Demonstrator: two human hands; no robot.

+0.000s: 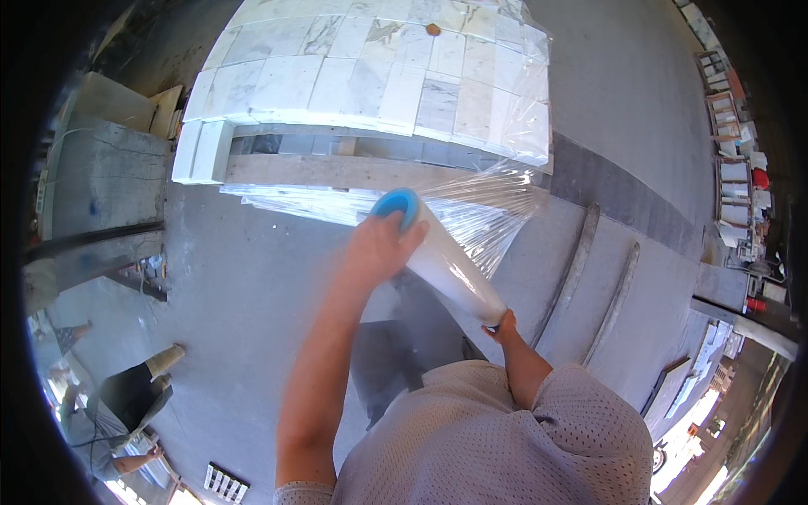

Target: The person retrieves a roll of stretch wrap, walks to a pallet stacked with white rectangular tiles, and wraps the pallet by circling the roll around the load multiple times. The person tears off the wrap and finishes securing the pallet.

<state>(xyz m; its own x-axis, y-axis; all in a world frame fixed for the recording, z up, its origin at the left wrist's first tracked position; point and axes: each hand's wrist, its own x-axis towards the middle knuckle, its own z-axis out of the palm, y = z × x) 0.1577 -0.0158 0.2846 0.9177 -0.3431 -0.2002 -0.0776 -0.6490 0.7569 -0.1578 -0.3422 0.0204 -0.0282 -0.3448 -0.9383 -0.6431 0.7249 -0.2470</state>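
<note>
A long roll of clear stretch wrap point(459, 269) with a blue core slants across the middle of the head view. At its upper left end, my left hand point(383, 244) is closed, fingers in the core's opening and thumb along the outside; it is slightly blurred. My right hand point(503, 326) grips the lower right end, partly hidden by the roll. A stretched sheet of film point(497, 206) runs from the roll to the lower right corner of a pallet load of white and grey-veined stone tiles point(362, 67). Film also lies along the load's near lower edge.
Two long curved bars point(581, 265) lie on the floor at the right. Pale slabs point(105, 160) stand at the left. Another person point(126, 404) is at the lower left, near a small white pallet point(225, 483). Shelving with stacked pieces point(732, 185) lines the far right.
</note>
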